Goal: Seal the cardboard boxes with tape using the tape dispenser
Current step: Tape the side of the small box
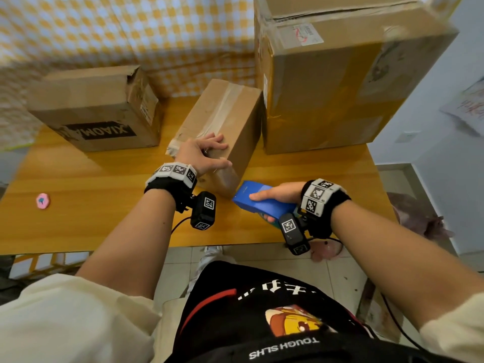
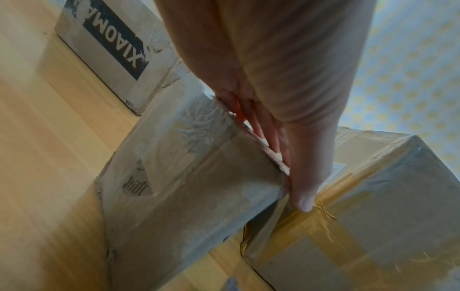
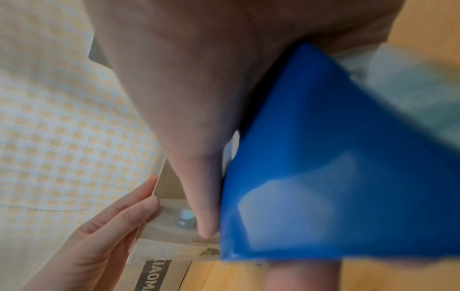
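Dispenser (image 1: 264, 208) in right hand (image 1: 282, 192) (head view)

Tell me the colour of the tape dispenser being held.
Bright blue; the tape dispenser shows best in the head view.

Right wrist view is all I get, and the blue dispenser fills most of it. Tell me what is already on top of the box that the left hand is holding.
Observer: One tape strip runs lengthwise along the top of the middle box.
Operator: Report what stands to its right.
Observer: A taller large box stands close beside the middle box's far corner. I cannot tell whether they touch.
Operator: Place the dispenser against the box.
Observer: The right hand holds the tape dispenser low over the table, with its nose by the middle box's near bottom corner.
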